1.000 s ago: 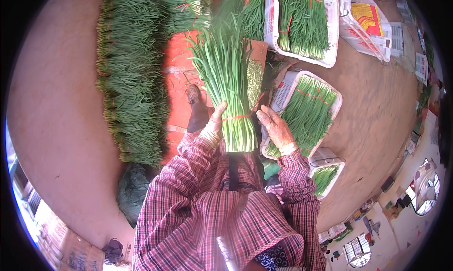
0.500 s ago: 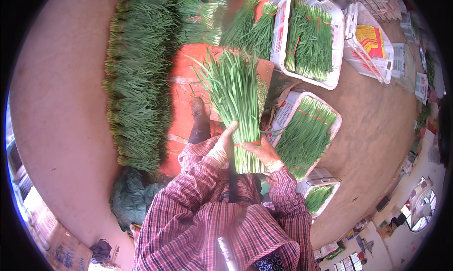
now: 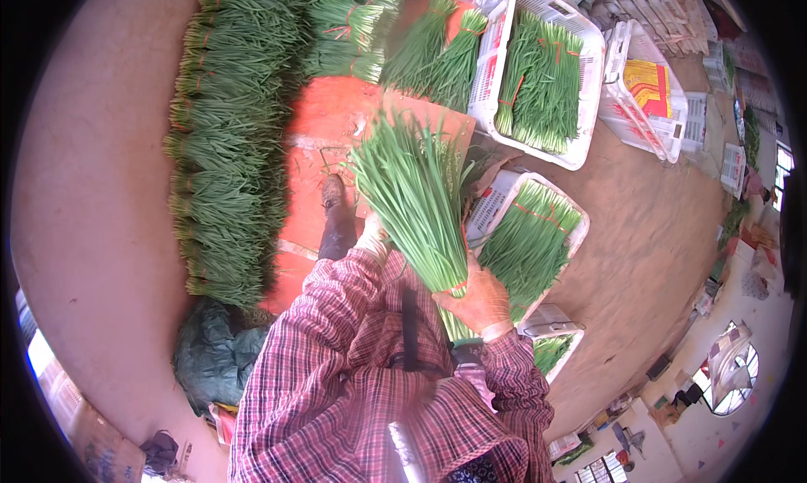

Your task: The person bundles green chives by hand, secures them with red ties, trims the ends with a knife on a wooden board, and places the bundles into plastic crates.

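My right hand (image 3: 476,298) grips a long bunch of green leafy stalks (image 3: 416,201) around its pale lower part, near a red band (image 3: 459,286). The bunch is tilted, leaves toward the upper left. My left hand (image 3: 372,237) is at the left side of the bunch, its fingers hidden behind the leaves. Below the bunch lies a red surface (image 3: 307,214) with a board (image 3: 454,126) on it. My shoe (image 3: 334,193) rests on the red surface, left of the bunch.
Stacked bundles form a long row (image 3: 231,147) at left, with more (image 3: 340,25) at top. A white crate (image 3: 586,105) and a lower crate (image 3: 573,218) hold banded bundles at right. Another crate (image 3: 622,42) stands behind. A dark green plastic sack (image 3: 202,357) lies at lower left.
The bunch has shifted lower and tilted, its base now toward the right. My right hand has closed around it and moved downward. My left hand has slid left, its fingers now out of sight.
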